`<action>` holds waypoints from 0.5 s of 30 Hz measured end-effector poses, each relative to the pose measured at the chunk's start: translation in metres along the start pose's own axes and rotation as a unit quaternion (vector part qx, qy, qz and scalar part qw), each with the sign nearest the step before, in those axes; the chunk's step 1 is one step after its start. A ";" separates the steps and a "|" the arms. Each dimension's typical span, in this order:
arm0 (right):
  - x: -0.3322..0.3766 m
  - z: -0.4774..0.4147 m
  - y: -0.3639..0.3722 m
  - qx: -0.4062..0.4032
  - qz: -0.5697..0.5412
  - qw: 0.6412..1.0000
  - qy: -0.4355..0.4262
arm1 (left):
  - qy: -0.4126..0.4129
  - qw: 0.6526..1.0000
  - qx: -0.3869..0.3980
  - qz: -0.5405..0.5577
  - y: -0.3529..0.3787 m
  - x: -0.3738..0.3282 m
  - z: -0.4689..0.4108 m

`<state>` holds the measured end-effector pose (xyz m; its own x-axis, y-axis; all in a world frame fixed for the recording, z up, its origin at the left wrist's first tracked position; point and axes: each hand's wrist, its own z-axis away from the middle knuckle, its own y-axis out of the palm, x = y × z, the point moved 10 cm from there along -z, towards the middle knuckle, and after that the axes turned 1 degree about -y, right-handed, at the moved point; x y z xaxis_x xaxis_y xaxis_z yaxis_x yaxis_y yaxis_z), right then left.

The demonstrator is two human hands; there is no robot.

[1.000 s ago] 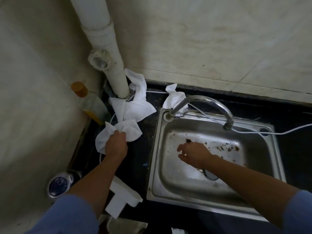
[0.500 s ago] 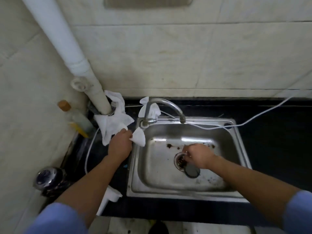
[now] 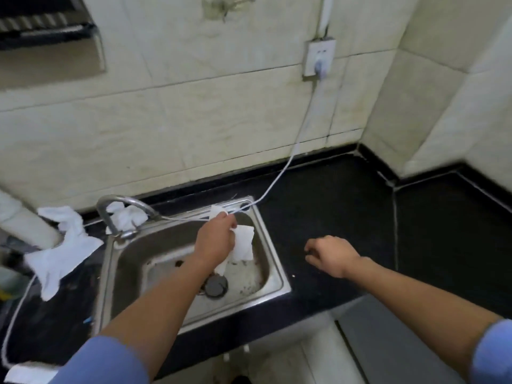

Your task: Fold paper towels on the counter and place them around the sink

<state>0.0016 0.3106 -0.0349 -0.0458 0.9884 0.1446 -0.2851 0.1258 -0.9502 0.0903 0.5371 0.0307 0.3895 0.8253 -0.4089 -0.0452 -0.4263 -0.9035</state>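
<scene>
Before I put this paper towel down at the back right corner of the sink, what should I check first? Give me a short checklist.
1. Grip: ok. The left hand pinches the paper towel in its fingers.
2. Towel folded neatly: cannot tell, the hand hides part of it.
3. Cable out of the way: not ok. It runs along the back rim of the sink, right beside the towel.
4. Right hand free to help: ok. It holds nothing and is over the counter.
5. Counter dry: cannot tell.
</scene>
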 end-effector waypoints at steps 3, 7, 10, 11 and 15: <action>-0.065 0.032 -0.004 -0.013 -0.023 0.998 0.061 | 0.055 0.998 0.020 0.013 0.026 -0.073 -0.025; -0.130 0.067 0.001 -0.016 -0.042 0.991 0.129 | 0.111 0.992 0.054 0.027 0.068 -0.147 -0.055; -0.170 0.085 0.007 -0.008 -0.056 0.984 0.171 | 0.134 0.986 0.085 0.051 0.103 -0.189 -0.073; -0.182 0.089 0.010 -0.005 -0.061 0.981 0.184 | 0.138 0.984 0.094 0.064 0.113 -0.200 -0.077; -0.221 0.090 0.019 0.010 -0.072 0.972 0.225 | 0.135 0.978 0.128 0.089 0.156 -0.225 -0.093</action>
<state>-0.0803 0.0869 -0.0598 0.4183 0.8981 0.1359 -0.2768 0.2686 -0.9226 0.0810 0.2506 -0.0064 0.5820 0.6031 -0.5454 -0.3507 -0.4189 -0.8376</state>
